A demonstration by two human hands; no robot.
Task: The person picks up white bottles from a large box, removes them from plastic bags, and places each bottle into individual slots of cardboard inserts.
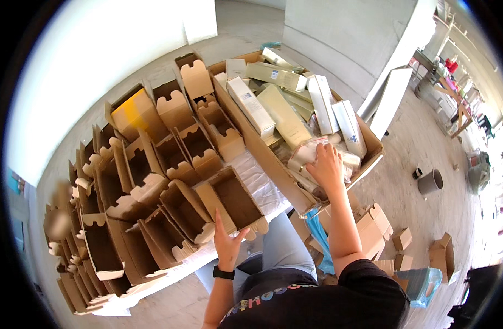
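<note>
My left hand (228,241) rests against the near corner of an open, upright cardboard box (237,197). Its thumb and forefinger are spread, and the inside of that box looks bare and brown. To the right, my right hand (326,164) reaches into a large carton (287,189), its fingers bent round a clear plastic bag (303,153). What the bag contains I cannot make out clearly. Slim, pale gold boxes (284,115) and white boxes (251,107) lie jumbled in the same carton.
Rows of open cardboard boxes (139,164) crowd the white-covered table (259,181) on the left. On the floor at the right are loose cardboard pieces (372,227), a grey bin (430,182) and a blue plastic bag (424,285). A grey wall panel (344,49) stands behind the carton.
</note>
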